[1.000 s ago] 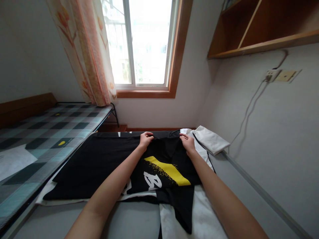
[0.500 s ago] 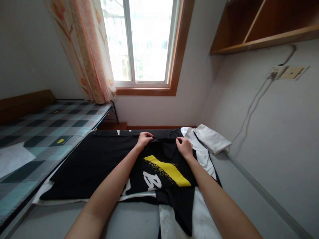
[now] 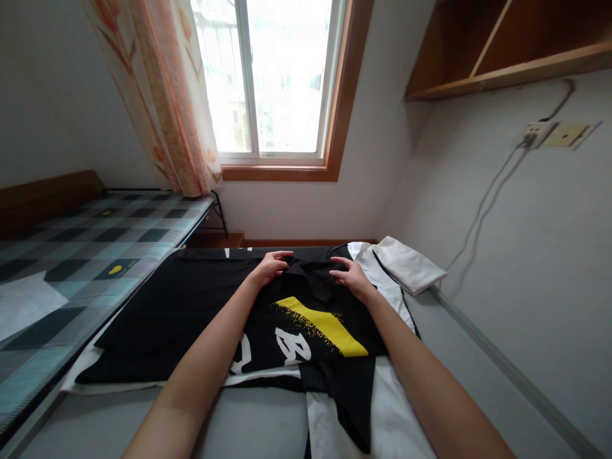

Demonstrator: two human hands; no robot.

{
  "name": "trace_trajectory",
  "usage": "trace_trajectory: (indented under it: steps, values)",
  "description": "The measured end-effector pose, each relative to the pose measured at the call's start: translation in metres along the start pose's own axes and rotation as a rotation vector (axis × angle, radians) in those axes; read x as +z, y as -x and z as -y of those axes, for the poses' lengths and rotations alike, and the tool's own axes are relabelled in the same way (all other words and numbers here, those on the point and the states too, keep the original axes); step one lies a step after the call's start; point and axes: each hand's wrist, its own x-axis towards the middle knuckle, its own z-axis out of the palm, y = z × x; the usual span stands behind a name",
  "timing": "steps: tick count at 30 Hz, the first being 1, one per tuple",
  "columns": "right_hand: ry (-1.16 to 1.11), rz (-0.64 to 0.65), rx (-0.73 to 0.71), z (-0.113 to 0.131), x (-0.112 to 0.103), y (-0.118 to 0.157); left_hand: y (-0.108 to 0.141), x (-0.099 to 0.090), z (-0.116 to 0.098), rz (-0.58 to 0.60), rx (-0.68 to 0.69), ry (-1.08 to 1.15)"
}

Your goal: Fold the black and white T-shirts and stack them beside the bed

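Note:
A black T-shirt (image 3: 176,319) with a yellow stripe and white lettering lies on the table, its right part folded over. At the folded part's far edge, my left hand (image 3: 271,268) has its fingers stretched out and apart, at the cloth. Across from it my right hand (image 3: 352,278) is open too, fingers spread over the black fabric near the collar. A fold of dark cloth lies between the hands. Under the black shirt, white fabric (image 3: 401,414) shows at the near right, with a black sleeve (image 3: 351,395) across it.
A folded white cloth (image 3: 408,264) sits at the table's far right corner by the wall. To the left stands a bed with a checked mattress (image 3: 157,220) and a white paper (image 3: 29,303) on it. A wooden shelf (image 3: 507,73) hangs at upper right, above a plugged-in cord (image 3: 482,204).
Both hands have gone from pinching the shirt's far edge to open, spread fingers. The cloth between them has settled, and more white lettering shows beside my left forearm.

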Motion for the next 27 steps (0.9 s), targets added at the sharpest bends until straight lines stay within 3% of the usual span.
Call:
trace_trajectory:
  steps: [2, 5, 11, 16, 21, 27]
  values:
    - [-0.127, 0.051, 0.112, 0.008, -0.004, 0.003, 0.0, -0.001, 0.0, -0.013, -0.006, 0.008]
    - [-0.162, 0.105, 0.17, 0.016, -0.011, 0.005, -0.003, 0.0, 0.002, -0.042, 0.0, -0.014]
    - [0.19, 0.199, 0.163, 0.016, -0.014, 0.004, -0.012, 0.005, 0.007, -0.179, 0.215, -0.246]
    - [0.334, -0.016, 0.057, 0.011, -0.008, -0.003, -0.016, 0.002, 0.013, -0.238, 0.3, -0.291]
    - [0.311, -0.188, 0.015, 0.001, -0.008, -0.01, -0.018, 0.0, 0.018, -0.281, 0.379, -0.344]
    - [0.412, -0.333, -0.237, -0.014, -0.007, -0.013, -0.018, 0.004, 0.02, -0.323, 0.411, -0.377]
